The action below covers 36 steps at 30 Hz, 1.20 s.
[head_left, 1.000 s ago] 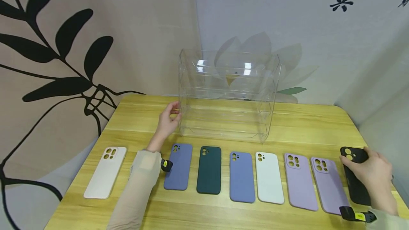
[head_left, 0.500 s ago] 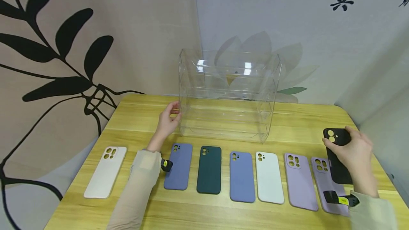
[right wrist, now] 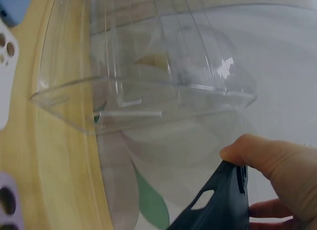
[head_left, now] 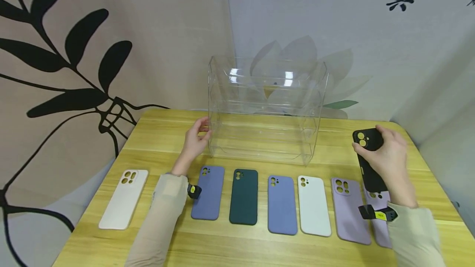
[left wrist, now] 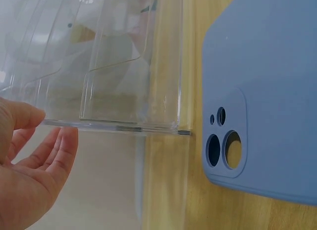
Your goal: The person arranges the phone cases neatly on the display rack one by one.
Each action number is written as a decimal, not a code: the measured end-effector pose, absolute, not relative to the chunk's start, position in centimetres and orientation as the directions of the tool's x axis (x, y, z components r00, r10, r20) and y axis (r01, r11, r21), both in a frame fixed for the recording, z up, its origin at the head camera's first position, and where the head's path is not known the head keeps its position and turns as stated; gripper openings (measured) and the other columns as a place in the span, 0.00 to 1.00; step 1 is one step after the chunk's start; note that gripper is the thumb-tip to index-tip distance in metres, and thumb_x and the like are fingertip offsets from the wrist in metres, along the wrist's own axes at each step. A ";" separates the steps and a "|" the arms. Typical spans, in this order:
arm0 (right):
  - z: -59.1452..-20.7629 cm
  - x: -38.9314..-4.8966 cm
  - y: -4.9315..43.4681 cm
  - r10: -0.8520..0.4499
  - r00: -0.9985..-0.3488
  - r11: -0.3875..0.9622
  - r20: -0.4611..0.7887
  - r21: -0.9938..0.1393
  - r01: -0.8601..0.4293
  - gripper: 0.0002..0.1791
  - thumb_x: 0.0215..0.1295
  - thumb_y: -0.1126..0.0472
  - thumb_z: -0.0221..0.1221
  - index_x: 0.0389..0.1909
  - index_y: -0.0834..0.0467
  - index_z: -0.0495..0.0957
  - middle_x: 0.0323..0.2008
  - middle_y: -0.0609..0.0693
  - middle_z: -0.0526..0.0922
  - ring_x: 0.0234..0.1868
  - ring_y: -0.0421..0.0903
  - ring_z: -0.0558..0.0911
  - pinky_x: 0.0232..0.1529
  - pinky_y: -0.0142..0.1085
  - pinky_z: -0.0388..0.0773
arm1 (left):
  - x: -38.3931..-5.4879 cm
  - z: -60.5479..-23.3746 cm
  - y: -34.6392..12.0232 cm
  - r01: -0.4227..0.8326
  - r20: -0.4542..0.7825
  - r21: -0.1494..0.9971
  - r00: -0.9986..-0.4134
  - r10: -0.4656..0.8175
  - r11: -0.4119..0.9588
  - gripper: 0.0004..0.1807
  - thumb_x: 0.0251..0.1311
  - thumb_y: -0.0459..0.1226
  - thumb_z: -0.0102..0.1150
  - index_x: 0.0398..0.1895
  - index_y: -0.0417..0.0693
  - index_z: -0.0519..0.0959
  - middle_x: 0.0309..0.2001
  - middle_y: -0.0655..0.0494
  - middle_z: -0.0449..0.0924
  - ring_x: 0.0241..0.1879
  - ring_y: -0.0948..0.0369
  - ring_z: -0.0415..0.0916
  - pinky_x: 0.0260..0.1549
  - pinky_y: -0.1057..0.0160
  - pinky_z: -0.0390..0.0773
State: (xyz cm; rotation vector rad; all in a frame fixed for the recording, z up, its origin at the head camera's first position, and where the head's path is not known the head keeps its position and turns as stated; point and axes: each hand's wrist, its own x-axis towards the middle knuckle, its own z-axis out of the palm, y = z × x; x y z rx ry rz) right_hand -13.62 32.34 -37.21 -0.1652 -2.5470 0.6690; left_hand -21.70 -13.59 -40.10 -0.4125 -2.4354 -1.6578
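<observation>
Your right hand [head_left: 386, 155] grips a black silicone phone case [head_left: 369, 160], lifted off the wooden counter [head_left: 334, 143] just right of the clear acrylic tiered rack [head_left: 265, 110]. Your left hand [head_left: 194, 141], fingers relaxed, touches the rack's left wall.

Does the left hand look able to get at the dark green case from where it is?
Probably yes: the left hand rests at the clear rack, with only bare table before the dark green case.

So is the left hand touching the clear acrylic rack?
Touching: the left wrist view shows the left hand with its thumb on the clear acrylic rack's side edge.
</observation>
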 end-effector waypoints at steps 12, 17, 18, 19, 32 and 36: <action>-35.1 -16.0 28.3 0.102 -0.801 0.836 0.590 -0.487 -0.252 0.38 0.39 0.63 0.69 0.54 0.75 0.69 0.47 0.73 0.71 0.47 0.70 0.67 0.49 0.60 0.59 | -23.8 -43.3 -14.3 0.335 0.310 0.865 -0.942 0.127 0.373 0.23 0.59 0.22 0.51 0.59 0.31 0.66 0.52 0.33 0.72 0.47 0.43 0.72 0.42 0.47 0.78; -34.3 -16.9 26.6 0.065 -0.788 0.816 0.613 -0.487 -0.312 0.37 0.40 0.63 0.69 0.54 0.74 0.69 0.48 0.73 0.70 0.49 0.69 0.67 0.51 0.59 0.59 | -23.7 -43.3 -14.3 0.335 0.312 0.872 -0.942 0.123 0.356 0.23 0.59 0.21 0.51 0.59 0.32 0.66 0.51 0.34 0.72 0.46 0.44 0.72 0.42 0.47 0.78; -34.1 -17.1 26.2 0.059 -0.785 0.812 0.616 -0.487 -0.321 0.37 0.40 0.63 0.69 0.54 0.74 0.70 0.48 0.72 0.70 0.49 0.69 0.67 0.51 0.59 0.59 | -23.7 -43.3 -14.3 0.334 0.310 0.873 -0.943 0.123 0.357 0.23 0.59 0.21 0.51 0.59 0.32 0.66 0.51 0.34 0.72 0.46 0.44 0.72 0.43 0.47 0.78; -34.0 -17.3 25.9 0.053 -0.784 0.809 0.618 -0.487 -0.329 0.37 0.40 0.63 0.69 0.54 0.74 0.70 0.48 0.72 0.70 0.49 0.69 0.67 0.51 0.59 0.60 | -23.7 -43.3 -14.3 0.331 0.308 0.874 -0.944 0.122 0.355 0.23 0.59 0.21 0.51 0.59 0.32 0.66 0.51 0.34 0.72 0.46 0.44 0.72 0.43 0.48 0.78; -32.1 -19.6 20.3 -0.017 -0.795 0.758 0.607 -0.511 -0.406 0.40 0.41 0.62 0.71 0.58 0.71 0.69 0.54 0.69 0.69 0.53 0.65 0.65 0.46 0.56 0.65 | -21.9 -40.8 -13.7 0.360 0.333 0.869 -0.933 0.135 0.340 0.22 0.58 0.19 0.50 0.57 0.24 0.65 0.49 0.27 0.71 0.46 0.39 0.72 0.42 0.44 0.77; -31.6 -20.4 18.2 -0.049 -0.785 0.737 0.618 -0.508 -0.446 0.41 0.43 0.61 0.72 0.59 0.71 0.67 0.54 0.69 0.68 0.54 0.64 0.64 0.48 0.55 0.64 | -22.5 -41.8 -13.8 0.363 0.341 0.867 -0.932 0.125 0.342 0.22 0.58 0.19 0.50 0.58 0.26 0.66 0.49 0.29 0.72 0.46 0.40 0.72 0.42 0.45 0.77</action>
